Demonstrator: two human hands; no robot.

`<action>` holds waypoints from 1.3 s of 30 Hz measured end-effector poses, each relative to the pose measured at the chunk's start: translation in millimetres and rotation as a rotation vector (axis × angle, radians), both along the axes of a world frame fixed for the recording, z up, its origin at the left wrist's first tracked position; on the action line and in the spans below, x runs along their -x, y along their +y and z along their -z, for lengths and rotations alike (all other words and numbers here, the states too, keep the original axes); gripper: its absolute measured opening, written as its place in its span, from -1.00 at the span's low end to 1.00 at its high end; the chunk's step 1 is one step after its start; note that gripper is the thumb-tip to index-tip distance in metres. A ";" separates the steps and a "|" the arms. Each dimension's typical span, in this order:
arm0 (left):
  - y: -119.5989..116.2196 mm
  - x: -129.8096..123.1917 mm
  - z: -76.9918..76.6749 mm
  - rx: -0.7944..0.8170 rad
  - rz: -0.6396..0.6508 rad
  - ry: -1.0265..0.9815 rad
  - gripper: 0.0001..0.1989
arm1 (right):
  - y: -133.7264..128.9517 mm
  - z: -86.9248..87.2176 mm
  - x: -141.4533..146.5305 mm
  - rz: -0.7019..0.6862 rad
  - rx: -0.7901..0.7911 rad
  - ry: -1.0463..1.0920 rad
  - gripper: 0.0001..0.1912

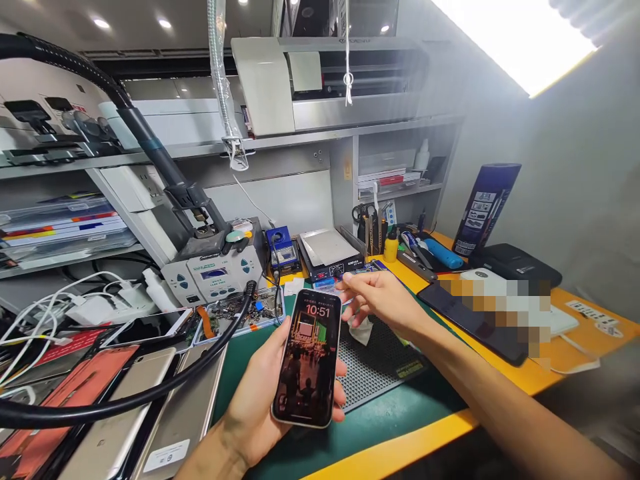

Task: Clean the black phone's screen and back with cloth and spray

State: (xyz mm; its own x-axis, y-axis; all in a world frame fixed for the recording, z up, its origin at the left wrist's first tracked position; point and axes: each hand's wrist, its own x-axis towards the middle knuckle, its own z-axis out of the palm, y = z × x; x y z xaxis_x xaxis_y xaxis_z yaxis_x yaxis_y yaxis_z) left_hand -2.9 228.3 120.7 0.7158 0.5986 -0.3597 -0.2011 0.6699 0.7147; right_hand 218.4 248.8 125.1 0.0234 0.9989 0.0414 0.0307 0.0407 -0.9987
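A phone (309, 360) with its lit lock screen reading 10:51 lies in my left hand (260, 393), whose thumb rests on one long edge and whose fingertips wrap round the other. Just right of the phone's top corner is my right hand (373, 297), with thumb and forefinger brought together. Whether anything tiny is between those fingertips is too small to tell. Below that hand, a crumpled white tissue (361, 331) sits on a grey perforated mat (385, 373), on top of a green mat (370, 427).
Several phones and shells (120, 413) lie at the left, crossed by a black hose (165, 383). Behind stand a soldering station (215, 273) and a tray of small parts (260, 303). A dark tablet-like panel (475, 323) and a yellow bottle (391, 245) are at the right.
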 end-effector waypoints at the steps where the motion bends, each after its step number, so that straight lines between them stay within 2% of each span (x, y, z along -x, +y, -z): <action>1: 0.7 0.5 0.2 0.005 -0.003 0.002 -0.33 | 1.9 -0.7 -9.2 0.050 -0.029 -0.099 -0.55; 3: 1.9 2.2 0.6 0.004 -0.006 -0.005 -0.33 | 3.6 -1.9 -28.1 0.091 -0.094 -0.381 -0.63; 4: 2.2 3.3 0.6 -0.004 -0.005 -0.015 -0.32 | 3.2 -2.3 -36.0 0.067 -0.108 -0.529 -0.67; 6: 2.3 5.4 0.5 -0.033 -0.007 -0.047 -0.32 | 0.3 -2.1 -45.2 -0.036 -0.086 -0.786 -0.66; 8: 1.6 6.9 0.2 -0.066 -0.006 -0.076 -0.29 | -3.7 -0.4 -44.8 -0.145 -0.031 -0.956 -0.58; 10: 0.4 7.7 -0.5 -0.090 0.001 -0.092 -0.25 | -6.8 1.8 -38.3 -0.208 -0.007 -1.026 -0.63; 12: -0.8 7.9 -1.1 -0.106 0.012 -0.094 -0.22 | -7.7 3.5 -31.3 -0.243 -0.047 -1.019 -0.80; 14: -1.6 7.9 -1.4 -0.120 0.016 -0.095 -0.22 | -6.9 3.6 -26.9 -0.250 -0.103 -1.001 -0.84; 17: -2.0 7.5 -0.7 -0.126 0.022 -0.087 -0.22 | -4.9 0.5 -24.4 -0.161 -0.179 -0.854 -0.81; 22: -2.1 6.2 -0.6 -0.109 0.017 -0.068 -0.23 | -6.9 -8.0 -19.8 -0.027 -0.251 -0.278 -0.65; 26: -4.0 5.8 -3.2 -0.117 0.013 -0.095 -0.23 | -12.5 -12.3 -16.5 -0.020 -0.255 -0.039 -0.67; 30: -5.2 6.7 -1.2 -0.152 0.019 -0.166 -0.23 | -20.0 -16.8 -13.4 -0.103 -0.240 0.197 -0.71; 34: -3.6 9.0 6.9 -0.171 0.044 -0.206 -0.17 | -26.6 -19.5 -8.9 -0.193 -0.227 0.307 -0.76; 39: -2.8 10.8 11.4 -0.163 0.070 -0.224 -0.15 | -30.0 -18.6 -4.5 -0.212 -0.266 0.268 -0.79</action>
State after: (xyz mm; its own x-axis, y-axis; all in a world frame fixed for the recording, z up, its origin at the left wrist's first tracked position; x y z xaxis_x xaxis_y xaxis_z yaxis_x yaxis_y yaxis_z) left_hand -13.8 225.5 109.3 0.8082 0.5819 -0.0906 -0.3235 0.5673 0.7573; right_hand 222.9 218.8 143.6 -0.1360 0.9381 0.3186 -0.2653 0.2754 -0.9240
